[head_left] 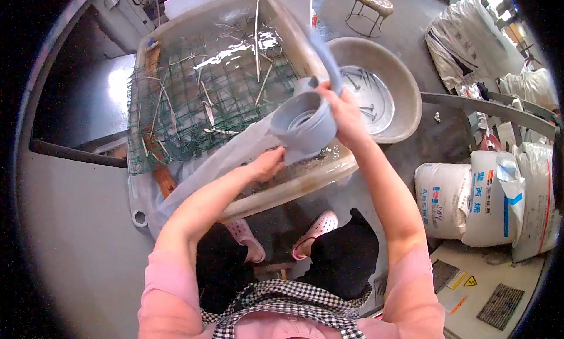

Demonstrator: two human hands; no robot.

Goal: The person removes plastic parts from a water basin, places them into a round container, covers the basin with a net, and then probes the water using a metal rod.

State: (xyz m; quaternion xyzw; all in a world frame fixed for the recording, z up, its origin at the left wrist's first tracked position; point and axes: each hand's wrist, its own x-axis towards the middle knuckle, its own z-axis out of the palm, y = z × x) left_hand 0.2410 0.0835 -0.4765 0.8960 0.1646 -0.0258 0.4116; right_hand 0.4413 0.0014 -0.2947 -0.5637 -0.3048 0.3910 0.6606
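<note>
The grey plastic cylinder [318,135] is between the two hands, above the near rim of the water-filled tub [279,201], with the right hand [345,115] clamped on its far right side and the left hand [268,164] at its lower left edge, though whether that one grips I cannot tell.

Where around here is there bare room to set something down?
The floor between the stool, basin and large upper sack looks bare. The tub is crowded with green mesh and pale strips; the left hand, right hand and grey piece block its near right side.
</note>
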